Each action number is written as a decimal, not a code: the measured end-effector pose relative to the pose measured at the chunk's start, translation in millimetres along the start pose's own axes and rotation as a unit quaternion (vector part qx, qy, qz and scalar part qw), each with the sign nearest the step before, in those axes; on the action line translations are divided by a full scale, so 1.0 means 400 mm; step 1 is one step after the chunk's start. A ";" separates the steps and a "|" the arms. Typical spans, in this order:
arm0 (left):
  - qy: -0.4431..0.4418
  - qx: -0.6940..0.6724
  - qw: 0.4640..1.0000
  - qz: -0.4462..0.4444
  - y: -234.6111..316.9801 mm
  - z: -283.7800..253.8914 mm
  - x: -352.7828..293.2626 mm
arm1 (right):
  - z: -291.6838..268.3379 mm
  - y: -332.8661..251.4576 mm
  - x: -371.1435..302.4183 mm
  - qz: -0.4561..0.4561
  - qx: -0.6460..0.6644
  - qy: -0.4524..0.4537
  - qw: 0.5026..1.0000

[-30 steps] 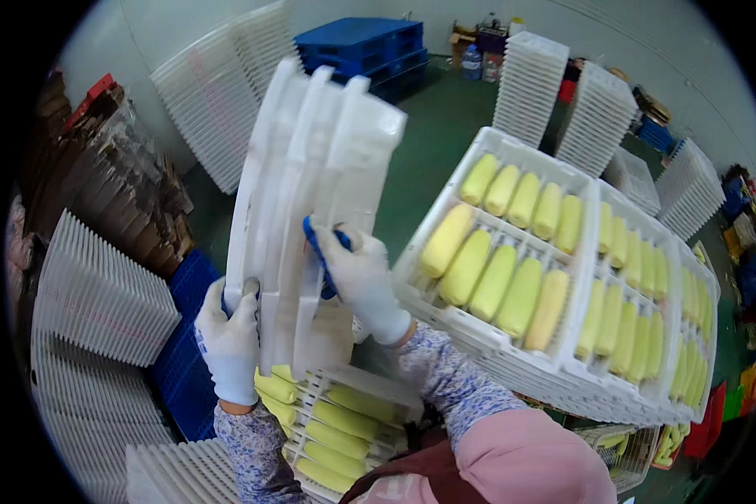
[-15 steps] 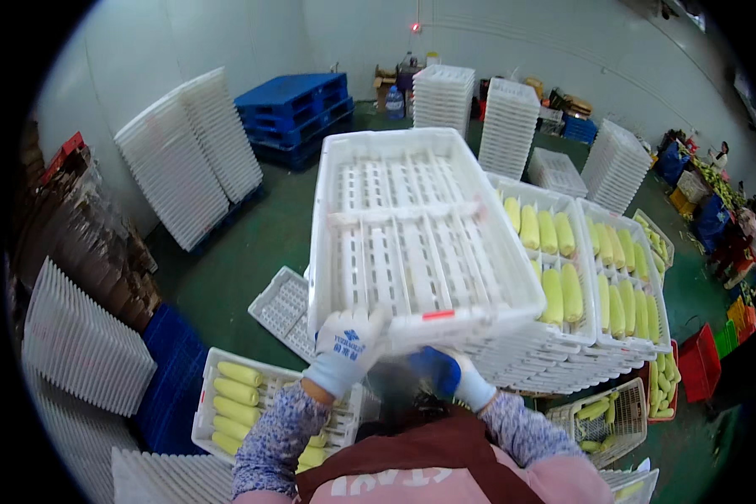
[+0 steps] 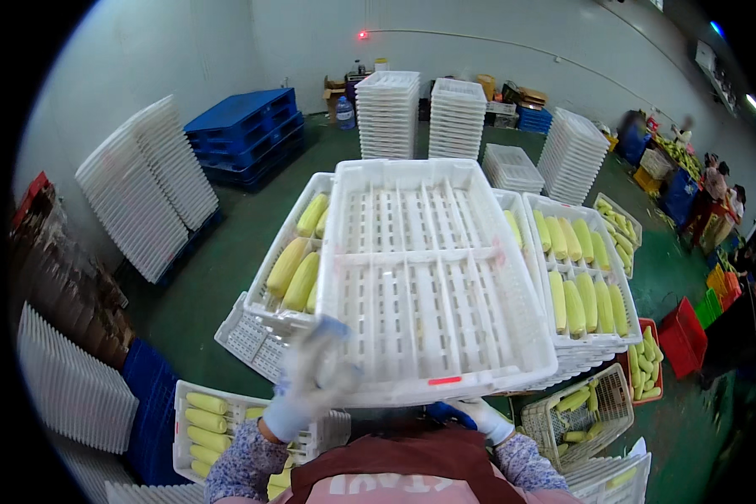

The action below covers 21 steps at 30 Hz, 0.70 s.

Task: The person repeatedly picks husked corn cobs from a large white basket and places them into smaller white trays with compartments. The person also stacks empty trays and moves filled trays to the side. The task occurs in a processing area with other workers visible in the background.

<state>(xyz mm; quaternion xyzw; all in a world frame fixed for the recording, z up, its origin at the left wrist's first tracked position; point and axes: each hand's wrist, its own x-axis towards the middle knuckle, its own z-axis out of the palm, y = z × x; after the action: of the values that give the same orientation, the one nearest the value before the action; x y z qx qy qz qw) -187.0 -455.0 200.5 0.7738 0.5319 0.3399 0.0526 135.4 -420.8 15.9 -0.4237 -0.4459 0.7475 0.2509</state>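
Observation:
An empty white plastic crate (image 3: pixel 412 269) with slotted dividers fills the middle of the view, over other crates in front of me. My left hand (image 3: pixel 315 370), in a white and blue work glove, is at its near left corner, its fingers smeared by motion. Just below the near rim, by a red mark, is my right hand (image 3: pixel 470 414) in a similar glove; its fingers are partly hidden by the rim. Beside the empty crate on the left sits a crate (image 3: pixel 265 296) of what look like pale green corn ears (image 3: pixel 287 267). To the right stands another filled crate (image 3: pixel 592 340).
At lower left is a crate of corn ears (image 3: pixel 207 419). Tall stacks of white crates (image 3: pixel 386 113) stand at the back and left, near blue pallets (image 3: pixel 244 126). A beige basket (image 3: pixel 617 420) and red bin (image 3: pixel 682 336) are at right; people work at far right.
The empty crate sits lower and farther right in view, and the filled crate to its left has come into sight. My left hand has moved left along the near rim, now blurred.

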 end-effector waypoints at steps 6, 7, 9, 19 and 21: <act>0.158 -0.491 0.767 -0.382 -0.054 0.080 -0.038 | -0.336 -0.054 -0.077 -0.107 0.094 0.150 0.978; 0.158 -0.522 0.741 -0.393 -0.077 0.086 -0.050 | -0.368 -0.088 -0.084 -0.147 0.195 0.142 0.959; 0.127 -0.522 0.731 -0.420 -0.118 0.115 -0.038 | -0.496 -0.073 -0.032 -0.155 0.180 0.115 0.965; 0.174 -0.526 0.756 -0.349 -0.199 0.251 0.021 | -0.470 -0.276 0.162 -0.268 0.151 0.050 0.950; 0.170 -0.514 0.763 -0.354 -0.352 0.304 0.009 | -0.501 -0.363 0.194 -0.276 0.202 -0.001 0.940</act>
<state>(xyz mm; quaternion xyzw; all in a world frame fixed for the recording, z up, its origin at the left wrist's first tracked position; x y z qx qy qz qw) -226.3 -357.6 47.0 0.3173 0.5137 0.6456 0.4675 267.0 -202.3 63.0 -0.2239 -0.3852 0.7234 0.5274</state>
